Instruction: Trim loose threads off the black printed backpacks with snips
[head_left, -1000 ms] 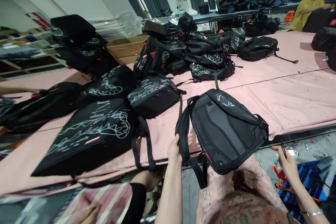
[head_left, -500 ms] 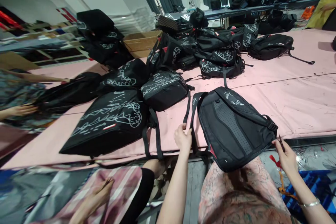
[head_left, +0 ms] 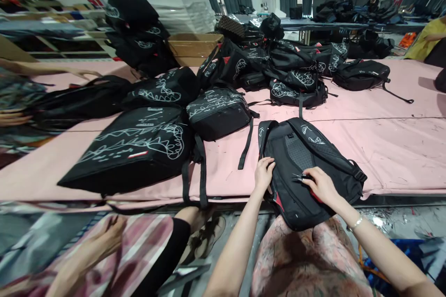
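Observation:
A black backpack (head_left: 324, 158) lies back-panel up on the pink table (head_left: 390, 144), its lower end hanging over the near edge onto my lap. My left hand (head_left: 264, 174) grips the backpack's left edge beside the shoulder strap, fingers curled on the fabric. My right hand (head_left: 318, 184) rests on the mesh back panel, closed on a small pair of metal snips (head_left: 300, 177) whose tips point left.
Several black backpacks with white scribble prints are piled to the left (head_left: 139, 146) and at the back (head_left: 292, 74). A cardboard box (head_left: 193, 46) stands behind them. A person in striped clothing (head_left: 114, 250) sits at my left; another person's arm (head_left: 42, 69) reaches in far left. A blue crate (head_left: 411, 269) sits lower right.
My right hand came in from beside the table onto the backpack's back panel with the snips. My left hand shifted from the strap to the bag's left edge.

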`<state>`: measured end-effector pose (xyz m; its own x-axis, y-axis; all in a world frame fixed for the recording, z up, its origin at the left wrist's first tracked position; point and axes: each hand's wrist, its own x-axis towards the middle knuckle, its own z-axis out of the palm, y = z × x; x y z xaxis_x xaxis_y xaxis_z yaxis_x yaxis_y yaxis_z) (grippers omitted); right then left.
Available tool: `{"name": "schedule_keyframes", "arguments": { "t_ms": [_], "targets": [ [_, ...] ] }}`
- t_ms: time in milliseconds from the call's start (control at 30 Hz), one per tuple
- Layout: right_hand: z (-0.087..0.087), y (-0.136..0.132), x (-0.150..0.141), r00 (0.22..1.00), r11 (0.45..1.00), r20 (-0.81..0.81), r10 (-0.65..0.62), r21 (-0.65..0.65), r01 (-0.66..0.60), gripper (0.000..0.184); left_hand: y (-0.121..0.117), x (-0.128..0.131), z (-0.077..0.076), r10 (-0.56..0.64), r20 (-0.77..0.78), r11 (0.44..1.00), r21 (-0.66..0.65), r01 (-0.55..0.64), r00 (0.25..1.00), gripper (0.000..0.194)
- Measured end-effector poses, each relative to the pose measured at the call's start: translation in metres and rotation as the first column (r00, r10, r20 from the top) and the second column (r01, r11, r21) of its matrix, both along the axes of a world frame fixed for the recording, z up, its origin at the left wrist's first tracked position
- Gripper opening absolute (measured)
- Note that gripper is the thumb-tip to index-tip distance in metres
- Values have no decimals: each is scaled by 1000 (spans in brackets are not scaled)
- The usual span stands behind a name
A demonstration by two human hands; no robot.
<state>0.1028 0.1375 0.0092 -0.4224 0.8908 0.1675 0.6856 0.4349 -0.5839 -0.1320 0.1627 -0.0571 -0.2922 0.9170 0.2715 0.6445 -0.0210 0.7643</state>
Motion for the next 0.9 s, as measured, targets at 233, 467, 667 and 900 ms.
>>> {"name": "schedule_keyframes", "arguments": {
  "t_ms": [233, 467, 667, 900],
  "targets": [
    [-5, 24, -46, 925, 989, 378, -29, 143, -27, 12, 3, 10, -10, 48, 37, 998, 40, -49, 998, 9],
    [-3, 40, -69, 863, 979, 504, 2, 175, -104, 12, 0, -1, -11, 37, 115, 998, 55, -44, 993, 21],
    [4, 44, -82, 820, 970, 571, 37, 176, -166, 12, -1, -7, -5, -107, 115, 993, 58, 101, 988, 16],
    [7, 44, -86, 800, 966, 597, 57, 168, -195, 12, -2, 1, -10, -41, 135, 999, -2, 42, 990, 12]
  ]
}}
